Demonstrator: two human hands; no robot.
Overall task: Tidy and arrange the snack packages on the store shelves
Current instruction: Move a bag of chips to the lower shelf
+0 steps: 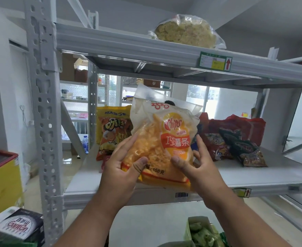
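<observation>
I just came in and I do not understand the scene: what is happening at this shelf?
A person is tidying snacks on a grey metal shelf. Both hands hold a big clear bag of chips upright at the shelf's front edge: the left hand and the right hand grip its lower corners. A yellow-orange bag stands behind, red bags lie to the right.

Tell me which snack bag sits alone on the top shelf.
The clear bag of pale puffed snacks, lying flat on the top shelf. All the other bags are on the middle shelf or in the hands.
</observation>
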